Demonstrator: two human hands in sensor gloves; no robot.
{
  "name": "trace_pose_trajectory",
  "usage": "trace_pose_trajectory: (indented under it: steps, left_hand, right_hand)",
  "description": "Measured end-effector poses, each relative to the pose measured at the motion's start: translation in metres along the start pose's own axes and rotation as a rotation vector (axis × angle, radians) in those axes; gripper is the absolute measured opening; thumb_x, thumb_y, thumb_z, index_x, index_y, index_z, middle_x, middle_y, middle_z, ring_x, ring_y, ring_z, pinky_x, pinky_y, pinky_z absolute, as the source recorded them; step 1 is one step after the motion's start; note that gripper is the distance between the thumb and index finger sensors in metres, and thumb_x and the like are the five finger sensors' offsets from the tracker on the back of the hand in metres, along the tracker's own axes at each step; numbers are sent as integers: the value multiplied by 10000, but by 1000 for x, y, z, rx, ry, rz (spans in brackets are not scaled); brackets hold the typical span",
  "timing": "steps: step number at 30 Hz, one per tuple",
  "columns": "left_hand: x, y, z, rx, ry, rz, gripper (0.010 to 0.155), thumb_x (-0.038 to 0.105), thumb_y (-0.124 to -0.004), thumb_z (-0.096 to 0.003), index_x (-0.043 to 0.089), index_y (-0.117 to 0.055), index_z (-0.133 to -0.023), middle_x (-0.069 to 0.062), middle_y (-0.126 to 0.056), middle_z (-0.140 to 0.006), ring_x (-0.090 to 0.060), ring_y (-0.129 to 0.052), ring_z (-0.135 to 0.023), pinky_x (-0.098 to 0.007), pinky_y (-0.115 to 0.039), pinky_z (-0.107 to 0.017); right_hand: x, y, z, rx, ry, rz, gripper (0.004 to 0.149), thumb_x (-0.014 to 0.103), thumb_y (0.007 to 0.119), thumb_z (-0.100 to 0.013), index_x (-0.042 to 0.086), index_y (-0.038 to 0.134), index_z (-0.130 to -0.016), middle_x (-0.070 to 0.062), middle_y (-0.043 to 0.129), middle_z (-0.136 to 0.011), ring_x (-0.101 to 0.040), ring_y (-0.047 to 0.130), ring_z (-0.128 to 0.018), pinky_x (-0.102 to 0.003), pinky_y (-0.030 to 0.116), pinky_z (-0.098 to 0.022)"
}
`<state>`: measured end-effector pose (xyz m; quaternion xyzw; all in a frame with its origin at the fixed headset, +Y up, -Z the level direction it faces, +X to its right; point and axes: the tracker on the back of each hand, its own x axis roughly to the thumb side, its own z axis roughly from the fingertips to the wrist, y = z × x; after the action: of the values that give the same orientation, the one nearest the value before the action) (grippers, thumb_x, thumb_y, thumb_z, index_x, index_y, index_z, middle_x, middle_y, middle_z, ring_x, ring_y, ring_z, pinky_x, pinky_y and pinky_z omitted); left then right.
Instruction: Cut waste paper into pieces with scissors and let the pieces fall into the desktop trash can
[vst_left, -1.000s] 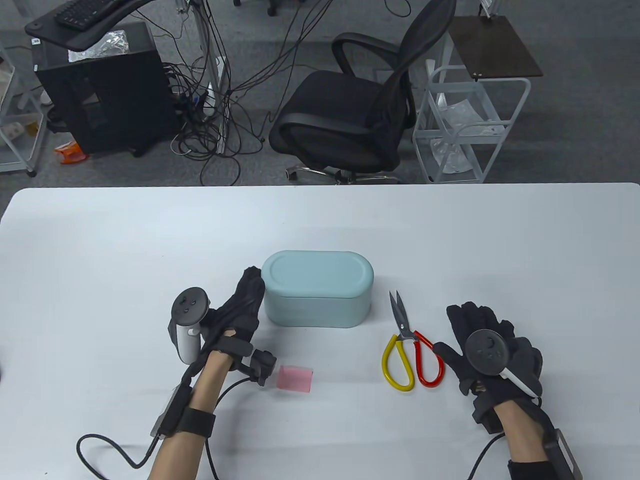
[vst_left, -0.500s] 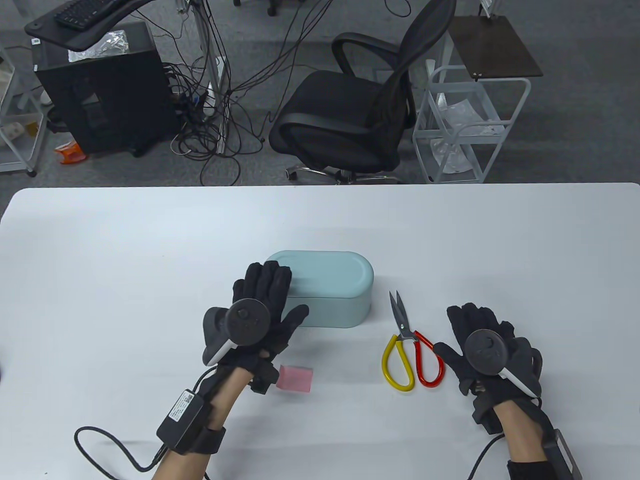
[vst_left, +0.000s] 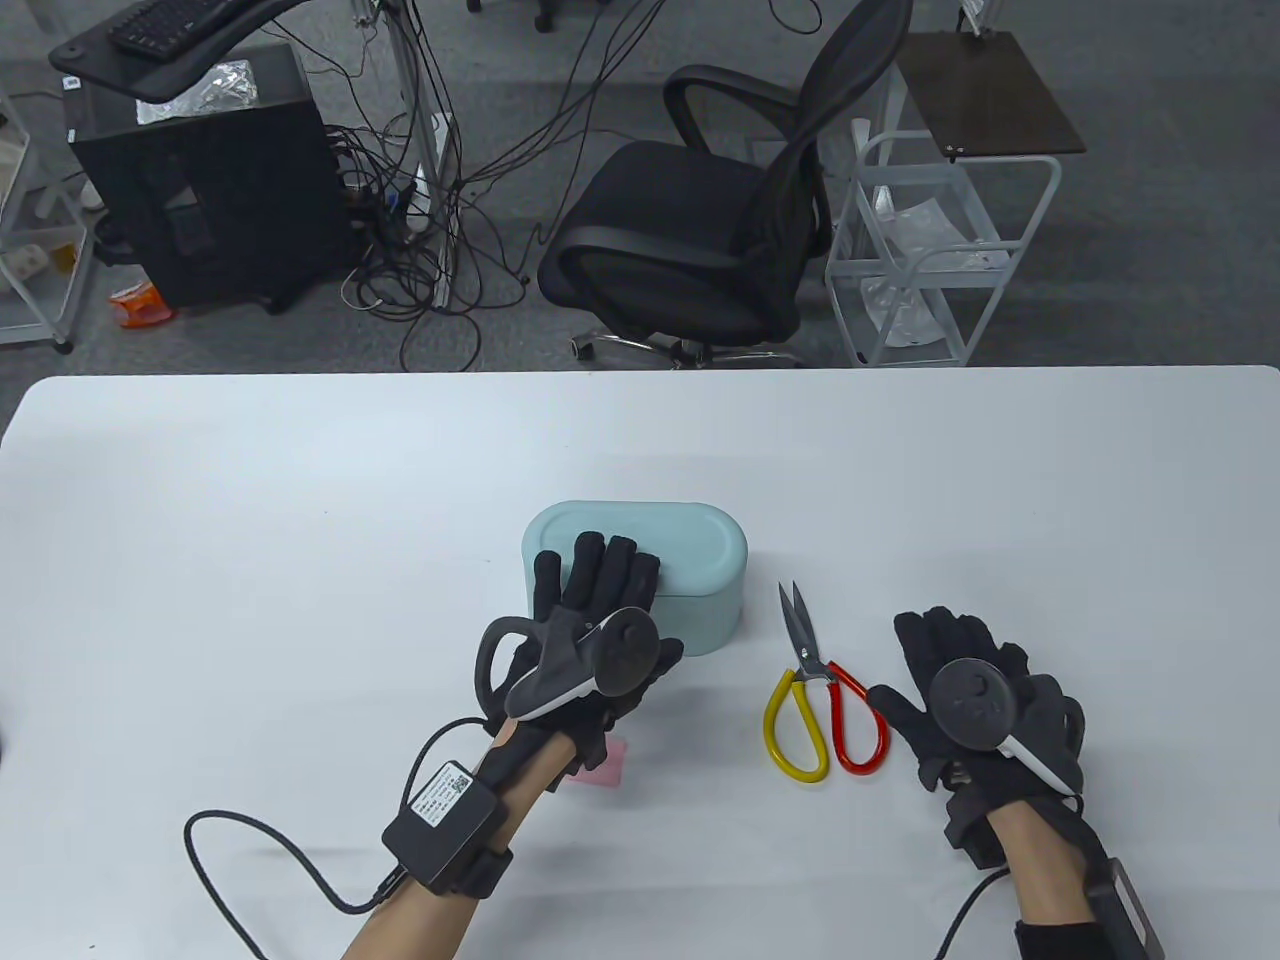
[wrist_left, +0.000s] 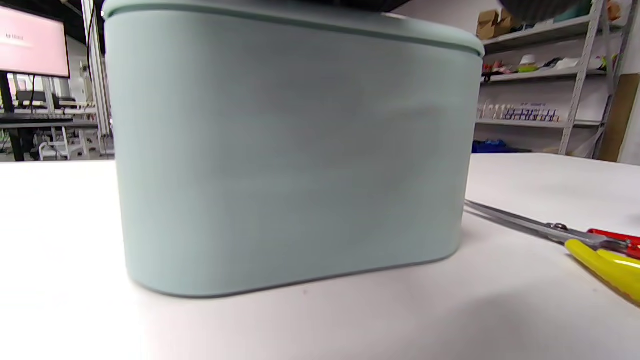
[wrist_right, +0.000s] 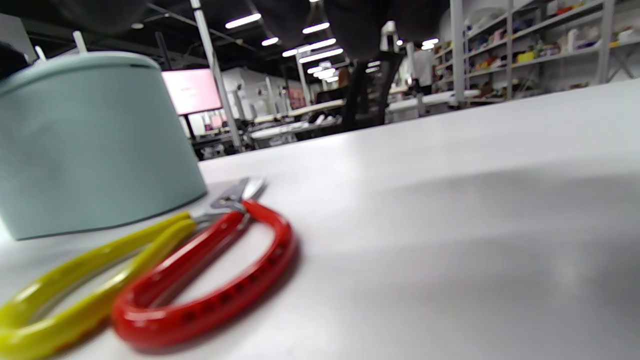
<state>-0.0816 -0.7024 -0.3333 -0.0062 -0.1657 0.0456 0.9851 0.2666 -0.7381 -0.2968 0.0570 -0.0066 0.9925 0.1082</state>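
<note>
White table up close, an office chair and a tangle of cables on the floor beyond it. Centre stage sits the mint trash can, lid on, with the left hand laid flat across its near-left top, fingers straight, gripping nothing. Press off-centre like that and the can could skid or tip instead of opening. The pink paper lies on the near side, half hidden under that wrist, so a careless forearm could drag it. Scissors lie to the can's right, untouched; the right hand rests just beside the red handle, fingers loosely spread, holding nothing.
</note>
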Motion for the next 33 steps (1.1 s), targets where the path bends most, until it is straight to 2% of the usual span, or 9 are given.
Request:
trace_pose_trajectory:
  steps: [15,22,26,33]
  left_hand:
    - [6,-5,1,21,-5,-84,891,695,-593,-462,205,-340,-1162,-92,-348,-1257,-393,-367,-1159,-664,-299,-766]
    - [2,11,-5,-68,8,-21,856,683,-595,-469,230,-387,-1164,-79,-383,-1259,-371,-393,-1166,-662,-311,-774]
    - [4,23,-11,-112,49,-19,821,682,-587,-473,258,-439,-1160,-20,-434,-1262,-373,-405,-1164,-652,-338,-786]
    - [6,34,-15,-77,61,-26,812,678,-584,-474,269,-437,-1160,-10,-453,-1264,-387,-378,-1167,-655,-319,-791]
  right_hand:
    - [1,4,-1,25,-3,-8,812,681,539,-419,241,406,-1089,-153,475,-1173,-483,456,-1044,-729,398,-712]
    - [0,5,-2,38,6,-14,814,681,539,-419,238,404,-1089,-155,474,-1172,-483,454,-1044,-729,398,-713]
    - [0,5,-3,37,0,-16,815,680,539,-419,236,404,-1089,-155,475,-1172,-480,455,-1045,-728,399,-712]
    - [0,6,-4,45,-10,-17,814,680,540,-419,238,405,-1088,-156,475,-1171,-483,456,-1044,-727,401,-713]
